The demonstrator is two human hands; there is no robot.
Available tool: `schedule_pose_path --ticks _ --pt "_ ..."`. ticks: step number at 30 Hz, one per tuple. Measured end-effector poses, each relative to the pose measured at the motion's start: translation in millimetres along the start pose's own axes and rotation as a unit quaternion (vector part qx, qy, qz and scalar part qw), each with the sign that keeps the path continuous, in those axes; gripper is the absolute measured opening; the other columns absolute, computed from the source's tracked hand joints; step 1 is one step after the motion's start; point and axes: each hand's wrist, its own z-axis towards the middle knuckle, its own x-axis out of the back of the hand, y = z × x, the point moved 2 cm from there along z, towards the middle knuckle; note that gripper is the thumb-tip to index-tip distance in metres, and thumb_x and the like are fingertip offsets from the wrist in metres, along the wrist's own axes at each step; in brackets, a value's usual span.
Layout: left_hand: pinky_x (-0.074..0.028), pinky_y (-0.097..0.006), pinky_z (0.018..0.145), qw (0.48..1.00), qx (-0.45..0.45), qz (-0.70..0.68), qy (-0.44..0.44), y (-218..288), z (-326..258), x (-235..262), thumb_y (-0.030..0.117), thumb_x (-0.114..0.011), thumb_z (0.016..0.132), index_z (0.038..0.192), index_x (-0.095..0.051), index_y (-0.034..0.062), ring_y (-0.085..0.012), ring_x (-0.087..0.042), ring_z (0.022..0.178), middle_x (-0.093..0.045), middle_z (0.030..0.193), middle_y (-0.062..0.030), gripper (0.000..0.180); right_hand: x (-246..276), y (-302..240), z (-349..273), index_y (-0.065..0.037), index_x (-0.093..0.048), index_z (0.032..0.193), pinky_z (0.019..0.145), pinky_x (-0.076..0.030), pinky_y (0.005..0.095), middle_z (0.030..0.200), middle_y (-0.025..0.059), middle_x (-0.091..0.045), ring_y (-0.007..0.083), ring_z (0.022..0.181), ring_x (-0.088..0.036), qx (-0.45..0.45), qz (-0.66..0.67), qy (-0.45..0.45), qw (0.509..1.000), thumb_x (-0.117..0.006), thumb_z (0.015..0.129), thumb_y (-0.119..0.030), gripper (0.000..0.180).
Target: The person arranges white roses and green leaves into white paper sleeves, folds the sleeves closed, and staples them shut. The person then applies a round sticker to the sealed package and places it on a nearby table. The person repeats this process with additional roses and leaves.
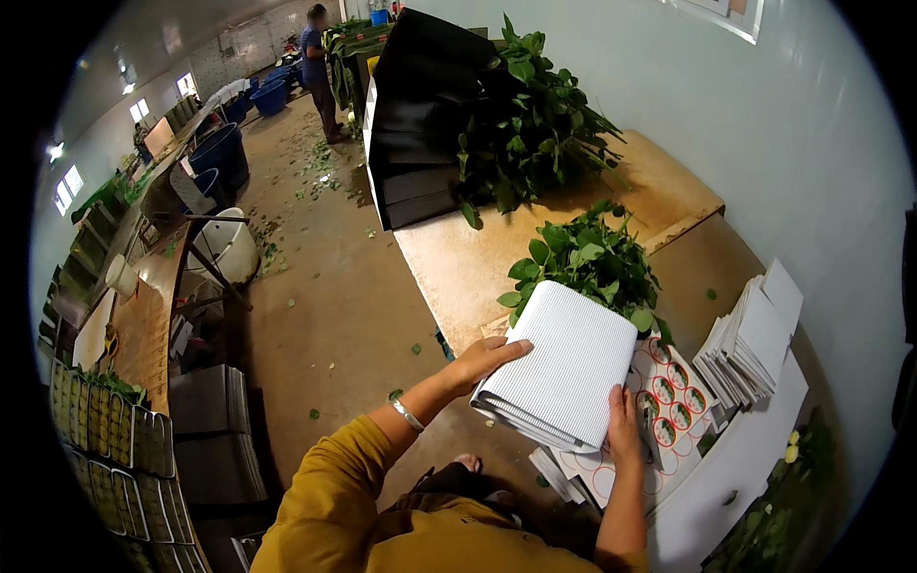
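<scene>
A white corrugated cardboard wrap (564,368) is folded around a bunch of green leafy stems (587,253) above the near end of the table. Leaves stick out past its far edge, and whatever lies inside the wrap is hidden. My left hand (492,361) grips its left side, thumb lying on the top face. On the right side my right hand (625,425) presses against the wrap, fingers partly hidden by it. Beside that hand lies a sheet of round red-rimmed stickers (676,401).
Farther along the wooden table (659,181) lie a big pile of leafy stems (535,134) and black ridged panels (420,105). White card pieces (750,334) stack at right. A white bin (229,246), blue tubs (220,158) and a wire rack (115,449) stand left. A person (313,57) stands far off.
</scene>
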Motion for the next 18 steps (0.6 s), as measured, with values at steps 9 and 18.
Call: schedule_pose_path --ticks 9,18 --pt "-0.051 -0.026 0.067 1.000 -0.021 0.011 -0.002 19 -2 3 0.034 -0.063 0.080 0.113 -0.046 -0.0111 -0.0189 -0.061 0.076 -0.060 0.095 -0.0163 0.058 -11 -20 2 0.003 -0.033 0.130 0.092 -0.034 0.0277 0.123 0.0129 -0.046 0.0193 0.109 -0.045 -0.001 0.055 0.064 0.996 -0.046 0.089 -0.037 0.058" --pt "-0.044 -0.025 0.076 0.998 0.004 0.045 -0.050 9 26 24 0.039 -0.060 0.082 0.103 -0.053 -0.0076 -0.0150 -0.056 0.084 -0.059 0.093 -0.0112 0.052 -22 -19 21 0.003 -0.033 0.129 0.084 -0.040 0.0261 0.116 0.0140 -0.050 0.0180 0.102 -0.051 -0.032 0.083 0.066 0.994 -0.049 0.087 -0.035 0.059"
